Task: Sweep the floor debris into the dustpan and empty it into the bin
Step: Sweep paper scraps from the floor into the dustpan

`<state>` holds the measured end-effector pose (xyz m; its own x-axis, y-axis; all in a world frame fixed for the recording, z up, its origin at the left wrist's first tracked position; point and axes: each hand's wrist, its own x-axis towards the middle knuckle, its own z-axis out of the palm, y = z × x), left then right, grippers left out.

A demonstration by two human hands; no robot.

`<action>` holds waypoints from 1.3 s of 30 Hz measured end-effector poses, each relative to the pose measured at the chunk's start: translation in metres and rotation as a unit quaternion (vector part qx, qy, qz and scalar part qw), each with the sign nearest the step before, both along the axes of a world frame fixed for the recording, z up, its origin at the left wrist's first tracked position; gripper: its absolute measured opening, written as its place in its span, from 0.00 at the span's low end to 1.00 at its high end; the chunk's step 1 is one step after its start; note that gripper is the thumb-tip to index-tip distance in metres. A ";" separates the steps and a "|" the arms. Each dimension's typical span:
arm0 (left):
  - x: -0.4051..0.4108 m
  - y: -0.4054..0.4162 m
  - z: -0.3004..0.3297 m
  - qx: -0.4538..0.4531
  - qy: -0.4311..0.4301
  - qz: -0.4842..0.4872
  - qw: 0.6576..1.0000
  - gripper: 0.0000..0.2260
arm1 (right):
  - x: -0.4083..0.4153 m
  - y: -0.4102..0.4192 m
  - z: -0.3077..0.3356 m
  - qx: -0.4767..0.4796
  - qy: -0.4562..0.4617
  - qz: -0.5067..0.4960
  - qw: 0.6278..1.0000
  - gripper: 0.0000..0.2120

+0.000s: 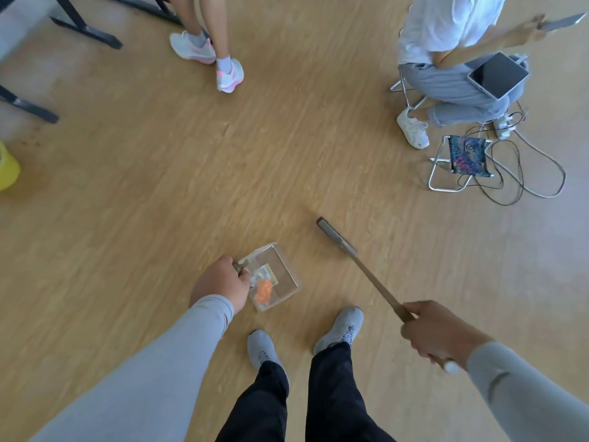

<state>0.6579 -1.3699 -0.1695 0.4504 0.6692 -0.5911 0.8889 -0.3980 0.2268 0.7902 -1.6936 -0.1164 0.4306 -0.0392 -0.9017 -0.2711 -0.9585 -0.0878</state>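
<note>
clear dustpan (pixel 276 275) — left grip (pixel 223 282), broom (pixel 360 266) — right grip (pixel 436 333)

I saw a folding stool (pixel 463 161), cables (pixel 526 173), a tablet (pixel 497 74) on a seated person's lap, table legs (pixel 86 28).

Wood-grain floor (pixel 159 193) with black table legs (pixel 86 30) (far left corner).

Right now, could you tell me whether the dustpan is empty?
No, the clear dustpan, held by the left hand, has orange debris and a paper scrap lying in it.
</note>
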 end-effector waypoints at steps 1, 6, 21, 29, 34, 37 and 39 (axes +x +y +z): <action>0.000 0.001 0.000 -0.003 0.000 0.001 1.000 0.18 | -0.005 0.008 -0.011 -0.010 0.006 0.031 0.999 0.18; -0.002 0.002 -0.002 -0.013 -0.003 0.007 1.000 0.20 | -0.036 0.031 -0.013 -0.014 0.088 0.147 0.985 0.18; -0.028 0.002 0.009 -0.040 -0.017 0.010 0.999 0.21 | -0.001 -0.036 0.056 0.040 0.027 -0.029 0.998 0.29; -0.034 0.026 0.010 -0.015 -0.040 0.114 0.993 0.10 | 0.044 0.039 0.020 0.071 -0.053 -0.020 0.996 0.17; -0.010 0.044 0.002 -0.023 -0.024 0.150 0.988 0.18 | 0.085 0.092 -0.021 0.041 -0.062 0.063 0.995 0.10; 0.006 0.047 -0.006 -0.019 -0.021 0.155 0.988 0.14 | 0.082 0.120 -0.044 0.013 -0.031 0.146 0.989 0.12; 0.013 0.050 -0.009 -0.010 -0.024 0.162 0.986 0.12 | 0.063 0.130 -0.048 -0.011 0.000 0.215 0.977 0.10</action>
<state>0.6707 -1.3197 -0.1783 0.2424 0.7712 -0.5886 0.9567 -0.0893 0.2770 0.8531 -1.5637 -0.1647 0.4114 0.1252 -0.9028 0.1568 -0.9855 -0.0652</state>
